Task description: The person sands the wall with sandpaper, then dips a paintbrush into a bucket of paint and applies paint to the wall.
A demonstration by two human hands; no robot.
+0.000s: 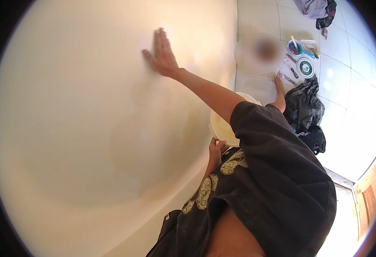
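Observation:
My right hand (164, 59) lies against the pale wall (89, 107), arm stretched out across my body. Its fingers are extended and the thumb stands apart; nothing shows in it. Low down near my chest, my left hand (216, 148) grips the rim of a pale plastic bucket (223, 126), thumb at the edge. My right sleeve covers part of this bucket, and the left fingers are partly hidden. Uneven, slightly darker patches mark the wall below my right hand.
On the tiled floor (338, 77) are a blue container (294, 47) with a stick, a round lid (305, 67), scraper-like tools (290, 70) and crumpled black plastic (303, 105). My bare foot (278, 88) stands beside them. A blurred brown patch (266, 49) is unclear. A wooden door (370, 197) is at right.

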